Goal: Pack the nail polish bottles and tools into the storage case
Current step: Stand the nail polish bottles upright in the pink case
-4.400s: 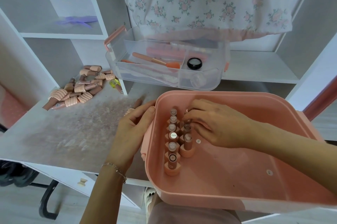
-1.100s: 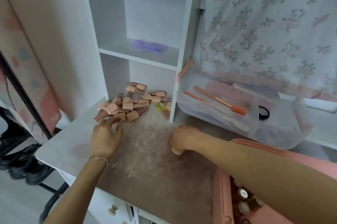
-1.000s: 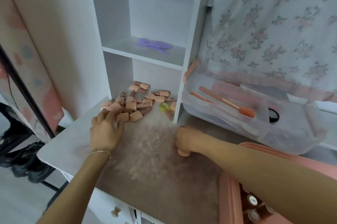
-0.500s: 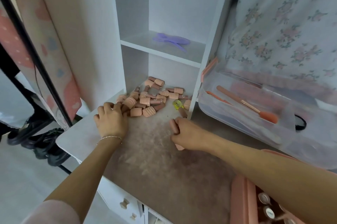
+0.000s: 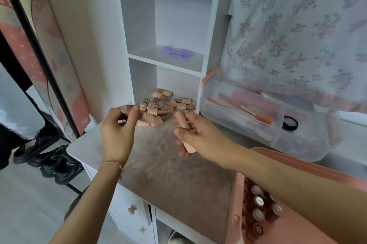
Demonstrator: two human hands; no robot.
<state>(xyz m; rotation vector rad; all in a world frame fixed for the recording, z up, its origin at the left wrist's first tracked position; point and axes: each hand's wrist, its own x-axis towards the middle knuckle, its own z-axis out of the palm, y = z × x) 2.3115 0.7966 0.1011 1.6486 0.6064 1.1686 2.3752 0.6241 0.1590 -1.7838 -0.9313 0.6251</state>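
A heap of peach-capped nail polish bottles (image 5: 164, 107) lies on the desk under the shelf. My left hand (image 5: 117, 128) is raised just in front of the heap and pinches one bottle (image 5: 127, 109) between thumb and fingers. My right hand (image 5: 195, 134) hovers to the right of the heap and grips another bottle (image 5: 181, 121), whose ribbed cap pokes out below the palm. The pink storage case (image 5: 235, 212) sits at the lower right with several bottles (image 5: 260, 211) standing inside. A clear tray (image 5: 234, 116) behind holds brushes and files.
A brown mat (image 5: 168, 172) covers the white desk. A purple bow (image 5: 174, 53) lies on the shelf above the heap. A small black jar (image 5: 290, 123) sits in the clear tray. Floral fabric (image 5: 301, 25) hangs at the right. Black shoes (image 5: 53, 164) stand on the floor at the left.
Both hands have lifted off the desk, each with a bottle. Earlier the left hand was pressing into the heap and the right fist rested on the mat. The view has swung left.
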